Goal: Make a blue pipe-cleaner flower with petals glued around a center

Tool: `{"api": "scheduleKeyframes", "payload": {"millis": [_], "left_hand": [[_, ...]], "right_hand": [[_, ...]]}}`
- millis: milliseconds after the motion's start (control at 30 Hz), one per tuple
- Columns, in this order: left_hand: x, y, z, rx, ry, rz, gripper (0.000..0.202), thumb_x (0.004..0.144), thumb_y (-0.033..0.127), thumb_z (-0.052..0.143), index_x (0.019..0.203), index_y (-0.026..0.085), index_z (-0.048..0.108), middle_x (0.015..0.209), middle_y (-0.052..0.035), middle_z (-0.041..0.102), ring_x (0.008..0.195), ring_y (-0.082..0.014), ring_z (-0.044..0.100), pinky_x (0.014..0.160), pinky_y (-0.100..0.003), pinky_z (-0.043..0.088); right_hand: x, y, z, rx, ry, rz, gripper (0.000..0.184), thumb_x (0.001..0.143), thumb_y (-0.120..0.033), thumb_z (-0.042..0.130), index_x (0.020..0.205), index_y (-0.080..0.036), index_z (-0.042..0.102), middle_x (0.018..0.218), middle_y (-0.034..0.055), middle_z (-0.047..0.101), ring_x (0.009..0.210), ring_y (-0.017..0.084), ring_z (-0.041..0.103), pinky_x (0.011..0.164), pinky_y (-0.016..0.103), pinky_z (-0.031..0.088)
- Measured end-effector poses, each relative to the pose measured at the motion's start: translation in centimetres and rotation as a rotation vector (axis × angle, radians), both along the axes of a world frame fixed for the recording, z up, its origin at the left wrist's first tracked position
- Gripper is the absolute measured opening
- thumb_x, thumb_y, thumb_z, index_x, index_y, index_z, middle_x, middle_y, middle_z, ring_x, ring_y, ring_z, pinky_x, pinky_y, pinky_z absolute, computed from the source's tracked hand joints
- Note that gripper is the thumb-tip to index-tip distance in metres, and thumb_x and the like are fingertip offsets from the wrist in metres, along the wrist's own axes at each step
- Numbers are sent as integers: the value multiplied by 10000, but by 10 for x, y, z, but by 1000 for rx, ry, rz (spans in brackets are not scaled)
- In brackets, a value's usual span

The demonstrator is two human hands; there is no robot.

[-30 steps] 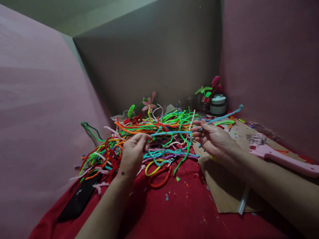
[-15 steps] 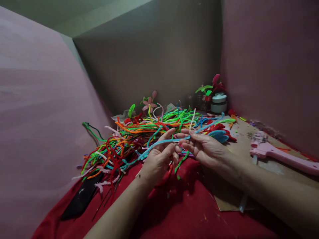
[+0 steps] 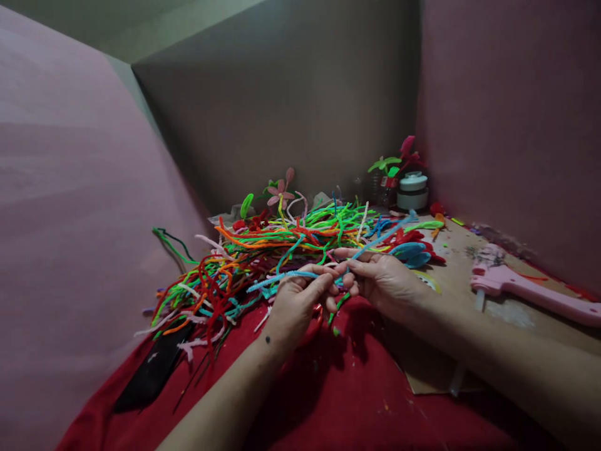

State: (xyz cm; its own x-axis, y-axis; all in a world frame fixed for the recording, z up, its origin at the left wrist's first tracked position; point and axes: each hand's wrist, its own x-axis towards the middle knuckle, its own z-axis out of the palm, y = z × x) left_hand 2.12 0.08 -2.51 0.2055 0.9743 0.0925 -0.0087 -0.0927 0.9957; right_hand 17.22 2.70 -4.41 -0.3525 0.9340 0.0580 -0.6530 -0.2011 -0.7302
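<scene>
A light blue pipe cleaner [image 3: 382, 238] runs through both hands, its ends sticking out to the left and to the upper right. My left hand [image 3: 307, 291] pinches it between thumb and fingers. Close beside it, my right hand [image 3: 375, 275] grips the same pipe cleaner near its middle, fingertips almost touching the left ones. Behind the hands spreads a tangled heap of pipe cleaners [image 3: 263, 241] in green, orange, red, white and blue. Blue looped petals [image 3: 410, 254] lie just past my right hand, next to red ones [image 3: 429, 244].
A pink glue gun [image 3: 526, 288] rests on a cardboard sheet [image 3: 436, 373] at right. A black flat object [image 3: 153, 376] lies on the red cloth [image 3: 338, 401] at left. At the back stand a lidded jar [image 3: 413, 191] and a pink pipe-cleaner flower [image 3: 280, 194]. Walls enclose the table.
My left hand has gone from loosely spread fingers to a pinch on the blue pipe cleaner. The hands have drawn closer together, and the pipe cleaner bends more between them.
</scene>
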Motion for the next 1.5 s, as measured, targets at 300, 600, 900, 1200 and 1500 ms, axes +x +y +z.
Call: {"api": "scheduleKeyframes", "payload": {"millis": [300, 600, 900, 1200, 1500], "left_hand": [[-1, -1, 0, -15, -11, 58, 199, 739, 316, 631, 810, 135, 587, 545, 21, 574, 435, -65, 503, 418, -161, 393], [1, -2, 5, 0, -171, 24, 221, 755, 236, 610, 932, 104, 587, 642, -40, 663, 564, -127, 621, 609, -253, 511], [4, -5, 5, -80, 2, 29, 292, 677, 228, 676, 935, 95, 654, 531, 10, 580, 407, -96, 513, 396, -216, 437], [-5, 1, 0, -32, -130, 83, 211, 685, 252, 693, 857, 129, 693, 469, 40, 504, 399, -35, 431, 390, -146, 328], [-5, 0, 1, -43, -99, 24, 217, 708, 248, 676, 892, 133, 683, 517, 11, 555, 449, -61, 487, 412, -160, 353]], "right_hand": [[1, 2, -2, -77, -42, -90, 78, 688, -136, 690, 679, -113, 616, 616, 32, 660, 420, 66, 552, 366, 144, 408], [-1, -8, 0, 54, -416, 44, 91, 647, -198, 700, 654, -107, 699, 554, 21, 627, 366, 23, 413, 341, 146, 276], [-3, -14, -1, 288, -808, -28, 174, 709, -187, 578, 569, -131, 665, 356, -59, 408, 304, 25, 287, 313, 168, 175], [2, -8, -2, -69, -160, 345, 150, 799, -112, 497, 818, -76, 642, 743, 114, 691, 580, 133, 651, 542, 234, 532], [0, -8, -8, -147, -63, 280, 128, 748, -43, 588, 642, -110, 562, 620, 45, 656, 482, 85, 614, 450, 149, 484]]}}
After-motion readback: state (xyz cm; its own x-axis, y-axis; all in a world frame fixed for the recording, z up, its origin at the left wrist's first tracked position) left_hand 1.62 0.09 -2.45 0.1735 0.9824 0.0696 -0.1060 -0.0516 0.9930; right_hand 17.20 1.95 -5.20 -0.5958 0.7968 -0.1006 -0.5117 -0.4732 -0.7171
